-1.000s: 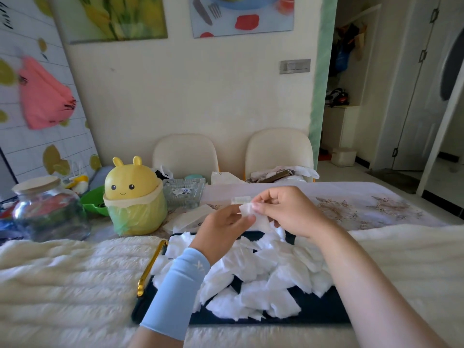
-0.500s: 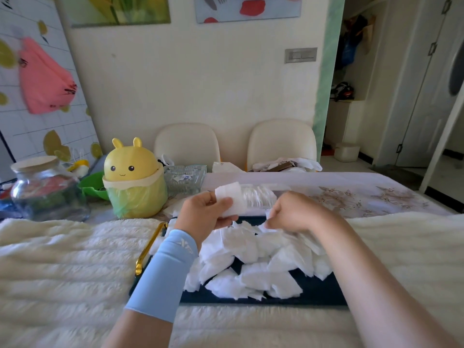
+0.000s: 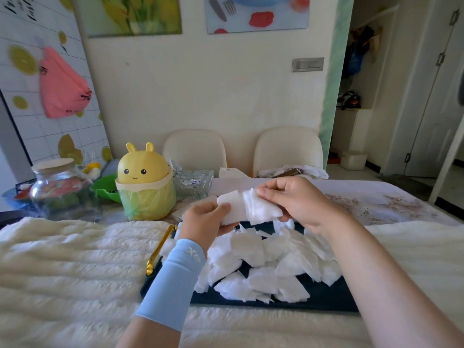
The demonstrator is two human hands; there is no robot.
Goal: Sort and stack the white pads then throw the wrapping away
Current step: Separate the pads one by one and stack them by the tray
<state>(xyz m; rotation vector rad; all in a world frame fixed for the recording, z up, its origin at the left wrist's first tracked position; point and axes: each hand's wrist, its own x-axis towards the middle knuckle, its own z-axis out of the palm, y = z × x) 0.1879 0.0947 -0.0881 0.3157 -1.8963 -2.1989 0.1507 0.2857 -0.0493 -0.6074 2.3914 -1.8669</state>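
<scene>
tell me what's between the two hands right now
In the head view, a pad pinched by the left hand and a small stack gripped by the right hand, their edges meeting.

Left hand (image 3: 204, 222), right hand (image 3: 298, 202) close together — fingers in a pinch.

Soft, even daylight — brightest on the wall (image 3: 226, 96), dimmer in the doorway (image 3: 356, 96) at right, with faint shadows. Lines bow at the edges; the pink bag (image 3: 62, 86) looks slightly blurred.
</scene>
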